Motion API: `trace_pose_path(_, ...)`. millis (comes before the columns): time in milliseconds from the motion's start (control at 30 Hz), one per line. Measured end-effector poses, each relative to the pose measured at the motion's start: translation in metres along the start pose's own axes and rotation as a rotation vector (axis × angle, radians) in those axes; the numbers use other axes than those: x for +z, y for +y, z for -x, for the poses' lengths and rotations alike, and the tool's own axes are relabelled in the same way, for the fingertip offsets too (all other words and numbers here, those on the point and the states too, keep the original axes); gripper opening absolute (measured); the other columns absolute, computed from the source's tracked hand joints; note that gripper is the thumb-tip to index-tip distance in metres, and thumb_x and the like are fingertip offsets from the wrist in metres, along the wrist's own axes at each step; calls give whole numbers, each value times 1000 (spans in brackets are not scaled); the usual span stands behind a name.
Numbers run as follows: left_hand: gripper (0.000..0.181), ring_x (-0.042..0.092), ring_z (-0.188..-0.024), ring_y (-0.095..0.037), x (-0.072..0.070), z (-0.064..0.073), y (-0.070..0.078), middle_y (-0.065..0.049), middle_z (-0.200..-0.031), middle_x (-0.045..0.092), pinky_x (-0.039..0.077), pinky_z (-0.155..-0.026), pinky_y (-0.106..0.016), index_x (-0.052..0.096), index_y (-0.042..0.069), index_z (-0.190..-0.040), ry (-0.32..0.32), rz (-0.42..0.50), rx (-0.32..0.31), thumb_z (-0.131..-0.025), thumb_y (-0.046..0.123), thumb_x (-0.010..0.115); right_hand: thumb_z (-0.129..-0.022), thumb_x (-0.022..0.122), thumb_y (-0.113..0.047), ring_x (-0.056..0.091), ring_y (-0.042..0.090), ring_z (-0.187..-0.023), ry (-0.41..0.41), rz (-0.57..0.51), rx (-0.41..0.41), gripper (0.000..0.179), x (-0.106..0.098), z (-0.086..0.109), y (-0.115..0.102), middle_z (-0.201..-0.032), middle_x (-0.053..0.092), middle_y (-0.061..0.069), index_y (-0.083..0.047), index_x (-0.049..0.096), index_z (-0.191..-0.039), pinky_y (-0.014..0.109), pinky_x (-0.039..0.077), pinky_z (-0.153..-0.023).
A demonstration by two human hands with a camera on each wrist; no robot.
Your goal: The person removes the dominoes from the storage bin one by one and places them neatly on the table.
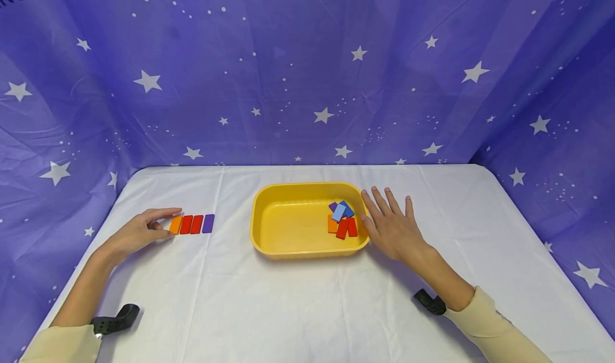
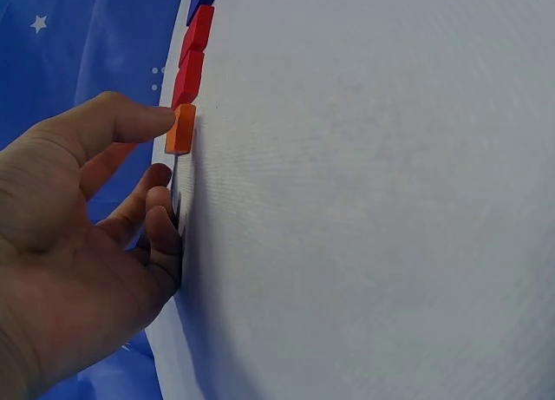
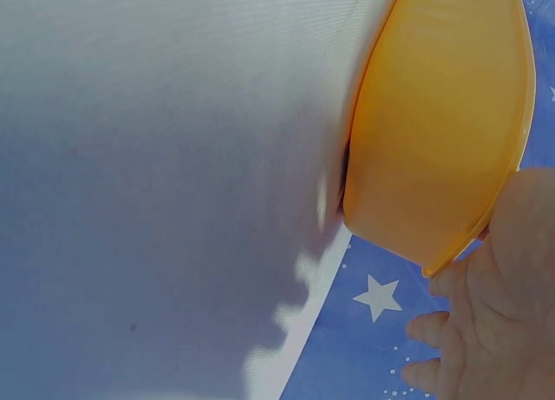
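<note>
At the left of the table my left hand [image 1: 136, 234] pinches an orange tile [image 1: 175, 225] at its two short ends, between thumb and index finger. The tile lies at the left end of a row; two red tiles [image 1: 191, 225] and a purple tile [image 1: 208, 223] stand to its right. In the left wrist view the thumb touches the near end of the orange tile [image 2: 180, 131]. My right hand [image 1: 396, 232], fingers spread, rests against the right rim of a yellow tray [image 1: 288, 227]. Several tiles, including a light blue one [image 1: 338, 212], lie loosely heaped in the tray's right part.
A white cloth [image 1: 298, 304] covers the table. Purple curtains with white stars [image 1: 324, 115] hang behind it and at both sides. Each wrist bears a black camera mount, the left one [image 1: 117, 319] close above the cloth.
</note>
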State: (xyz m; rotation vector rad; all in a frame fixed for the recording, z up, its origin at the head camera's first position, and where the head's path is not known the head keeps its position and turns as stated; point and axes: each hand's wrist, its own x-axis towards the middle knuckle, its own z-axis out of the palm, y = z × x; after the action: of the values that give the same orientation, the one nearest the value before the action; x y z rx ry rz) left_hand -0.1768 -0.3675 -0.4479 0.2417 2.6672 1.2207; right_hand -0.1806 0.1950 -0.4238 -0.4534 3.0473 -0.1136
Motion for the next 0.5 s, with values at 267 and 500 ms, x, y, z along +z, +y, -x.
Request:
trace_pose_path(267, 59, 50, -95, -17, -3, 0, 18, -22, -139, 51, 48, -71, -28, 48, 2, -146, 0, 39, -54, -93, 18, 70, -107, 30, -44, 2, 40, -150, -15, 1, 0, 64, -1, 0, -1, -165, 10, 14, -15, 13, -161, 68, -10, -110)
trace_pose_path(500, 52, 49, -97, -18, 7, -5, 57, -16, -125, 58, 51, -67, -32, 53, 8, -144, 1, 47, 0, -96, 21, 68, -106, 32, -44, 2, 40, -150, -13, -3, 11, 65, -2, 0, -1, -165, 11, 14, -15, 14, -161, 68, -9, -110)
